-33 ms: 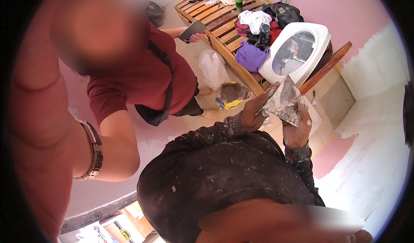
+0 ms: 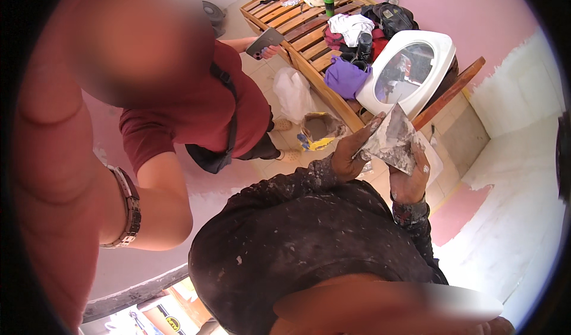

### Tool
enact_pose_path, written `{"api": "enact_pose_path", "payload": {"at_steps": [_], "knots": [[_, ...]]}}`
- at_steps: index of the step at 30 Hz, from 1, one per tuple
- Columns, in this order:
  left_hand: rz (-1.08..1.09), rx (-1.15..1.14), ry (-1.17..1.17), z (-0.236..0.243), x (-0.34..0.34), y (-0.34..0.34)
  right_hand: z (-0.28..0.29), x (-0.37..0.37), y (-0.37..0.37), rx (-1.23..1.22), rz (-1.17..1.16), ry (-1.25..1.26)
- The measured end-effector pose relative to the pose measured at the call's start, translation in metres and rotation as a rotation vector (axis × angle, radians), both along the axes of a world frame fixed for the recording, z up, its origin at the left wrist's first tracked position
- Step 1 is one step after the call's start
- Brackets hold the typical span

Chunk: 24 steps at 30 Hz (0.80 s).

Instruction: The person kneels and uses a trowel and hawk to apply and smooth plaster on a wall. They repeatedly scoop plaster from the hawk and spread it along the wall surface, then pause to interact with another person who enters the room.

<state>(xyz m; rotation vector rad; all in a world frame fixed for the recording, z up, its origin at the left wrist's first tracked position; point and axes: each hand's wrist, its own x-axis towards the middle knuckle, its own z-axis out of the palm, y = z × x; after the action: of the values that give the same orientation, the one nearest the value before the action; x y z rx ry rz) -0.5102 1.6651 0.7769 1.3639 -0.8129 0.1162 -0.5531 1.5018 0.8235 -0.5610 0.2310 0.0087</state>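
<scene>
In the middle right of the view, my left hand [image 2: 350, 155] is closed on one side of a flat, putty-smeared scraper [image 2: 389, 143]. My right hand [image 2: 410, 177] grips its lower right side, with white putty on the fingers. The grey metal shows a pointed top corner; whether it is one blade or two overlapping cannot be made out, and any handle is hidden. Both hands are held close together in front of my dark, putty-spattered shirt [image 2: 297, 228].
A person in a maroon shirt [image 2: 196, 121] stands at left, holding a phone [image 2: 264, 42], other arm reaching close to the camera. Beyond my hands are a slatted wooden bed frame [image 2: 300, 32], a white oval-windowed panel [image 2: 372, 94], a purple bag [image 2: 347, 76] and an open sack [image 2: 321, 130].
The other person's head and shoulder have shifted slightly. My hands and the scraper have stayed in place.
</scene>
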Motion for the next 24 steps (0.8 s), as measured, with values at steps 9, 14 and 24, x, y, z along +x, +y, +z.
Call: {"api": "enact_pose_path", "payload": {"at_steps": [9,14,24], "knots": [[0.048,-0.024,-0.088,0.004,0.004,-0.004,-0.002,0.006,0.0,-0.009,-0.028,-0.016],[0.008,-0.01,-0.072,0.003,0.006,-0.003,0.002,0.006,0.0,-0.014,-0.02,-0.019],[0.054,-0.046,-0.089,0.002,0.005,-0.009,0.007,0.006,-0.001,-0.025,-0.027,-0.01]]}}
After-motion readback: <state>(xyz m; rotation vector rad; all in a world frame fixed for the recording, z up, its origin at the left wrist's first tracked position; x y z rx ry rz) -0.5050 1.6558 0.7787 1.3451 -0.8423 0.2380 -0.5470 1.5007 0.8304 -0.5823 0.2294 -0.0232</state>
